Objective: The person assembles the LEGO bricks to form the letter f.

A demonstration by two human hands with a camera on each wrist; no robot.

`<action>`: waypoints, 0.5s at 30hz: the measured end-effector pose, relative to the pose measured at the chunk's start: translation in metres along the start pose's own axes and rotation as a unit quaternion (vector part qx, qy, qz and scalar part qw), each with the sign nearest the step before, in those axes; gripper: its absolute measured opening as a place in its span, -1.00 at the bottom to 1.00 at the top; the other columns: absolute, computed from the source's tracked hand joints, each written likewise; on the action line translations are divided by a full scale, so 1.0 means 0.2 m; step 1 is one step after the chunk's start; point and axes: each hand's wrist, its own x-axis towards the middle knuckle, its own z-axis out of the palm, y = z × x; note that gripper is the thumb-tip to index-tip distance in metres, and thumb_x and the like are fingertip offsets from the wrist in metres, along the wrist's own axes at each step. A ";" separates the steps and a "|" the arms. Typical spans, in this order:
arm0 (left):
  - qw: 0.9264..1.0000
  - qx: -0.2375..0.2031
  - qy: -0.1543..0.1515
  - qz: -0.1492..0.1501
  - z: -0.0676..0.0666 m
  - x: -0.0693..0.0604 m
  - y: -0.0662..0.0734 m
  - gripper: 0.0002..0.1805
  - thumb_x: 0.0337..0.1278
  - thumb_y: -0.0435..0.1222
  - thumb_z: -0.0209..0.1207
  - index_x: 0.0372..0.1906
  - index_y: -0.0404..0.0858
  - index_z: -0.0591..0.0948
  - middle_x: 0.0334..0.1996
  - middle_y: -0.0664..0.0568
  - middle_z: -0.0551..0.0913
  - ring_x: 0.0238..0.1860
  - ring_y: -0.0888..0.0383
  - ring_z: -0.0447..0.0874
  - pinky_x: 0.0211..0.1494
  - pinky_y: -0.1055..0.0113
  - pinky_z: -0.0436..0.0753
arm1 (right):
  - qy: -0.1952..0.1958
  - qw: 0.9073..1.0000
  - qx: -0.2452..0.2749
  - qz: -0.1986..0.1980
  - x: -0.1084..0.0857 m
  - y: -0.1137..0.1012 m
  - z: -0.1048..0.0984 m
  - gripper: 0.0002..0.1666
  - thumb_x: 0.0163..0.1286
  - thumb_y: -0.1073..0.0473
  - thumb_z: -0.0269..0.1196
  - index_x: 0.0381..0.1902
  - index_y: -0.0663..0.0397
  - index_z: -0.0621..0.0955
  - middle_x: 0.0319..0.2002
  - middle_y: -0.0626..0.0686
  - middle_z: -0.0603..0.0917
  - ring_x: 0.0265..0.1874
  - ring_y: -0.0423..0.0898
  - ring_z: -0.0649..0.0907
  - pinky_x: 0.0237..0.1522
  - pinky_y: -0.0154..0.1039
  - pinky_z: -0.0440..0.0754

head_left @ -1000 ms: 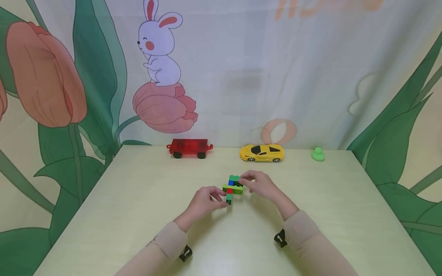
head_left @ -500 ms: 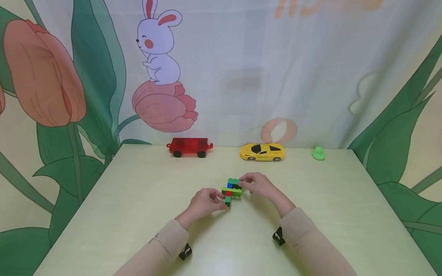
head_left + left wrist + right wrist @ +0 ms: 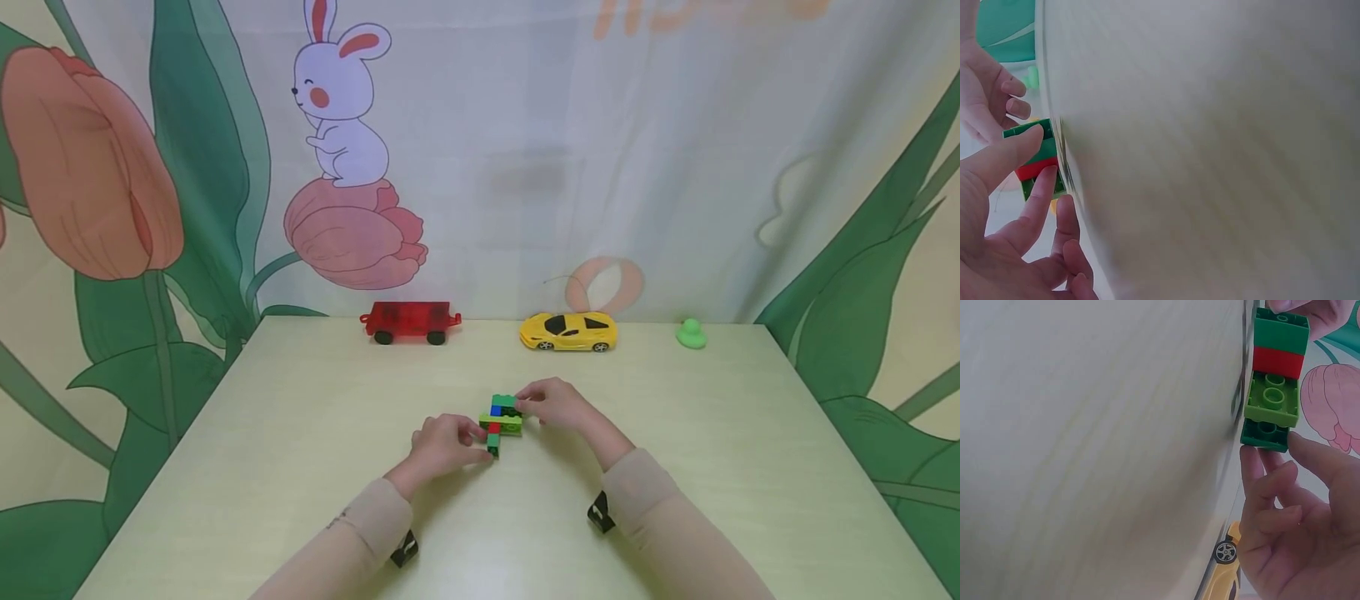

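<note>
Several toy building bricks are joined in one piece near the middle of the table. A lime brick [image 3: 510, 426] lies crosswise at its centre, with a red brick [image 3: 1277, 361] and a green brick [image 3: 492, 442] on the near side. Beyond it come a blue brick [image 3: 496, 410] and a second green brick [image 3: 503, 401]. My left hand [image 3: 441, 444] pinches the near end between thumb and fingers, its index finger reaching over the red brick. At the far green brick, the thumb and fingers of my right hand [image 3: 558, 403] pinch its right end.
Along the table's [image 3: 337, 392] back edge stand a red toy wagon [image 3: 410, 321], a yellow toy car [image 3: 568, 332] and a small green toy duck [image 3: 691, 335]. A printed curtain [image 3: 495, 125] hangs behind them. Black wrist devices show beneath both sleeves.
Both hands and the joined bricks have shifted slightly toward me and a little left. Their grips look the same. The toys at the back have stayed put.
</note>
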 end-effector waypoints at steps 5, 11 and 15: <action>1.000 0.002 0.001 0.001 0.00 0.00 -0.01 -0.72 -0.12 -0.05 0.46 -0.27 -0.04 0.73 -0.48 0.11 0.52 -0.30 0.07 0.36 -0.23 0.15 0.22 | -0.005 1.000 0.005 0.006 0.00 -0.01 0.01 -0.70 0.40 0.09 0.22 0.03 0.07 0.65 -0.27 -0.02 0.64 -0.50 -0.07 0.54 -0.37 -0.24 0.48; 1.000 0.003 -0.005 -0.006 -0.01 0.00 -0.01 -0.74 -0.10 -0.05 0.46 -0.27 -0.03 0.74 -0.49 0.11 0.52 -0.30 0.07 0.36 -0.24 0.17 0.23 | -0.009 1.000 0.008 0.012 0.00 -0.01 0.01 -0.69 0.40 0.10 0.22 0.04 0.07 0.65 -0.26 -0.02 0.64 -0.51 -0.09 0.53 -0.36 -0.25 0.48; 1.000 -0.001 -0.011 -0.012 -0.01 0.00 -0.01 -0.74 -0.10 -0.06 0.46 -0.27 -0.05 0.74 -0.48 0.10 0.53 -0.29 0.07 0.37 -0.23 0.16 0.24 | -0.010 1.000 0.006 0.014 0.01 -0.01 0.01 -0.67 0.40 0.09 0.22 0.05 0.07 0.64 -0.25 -0.01 0.64 -0.52 -0.09 0.53 -0.36 -0.25 0.48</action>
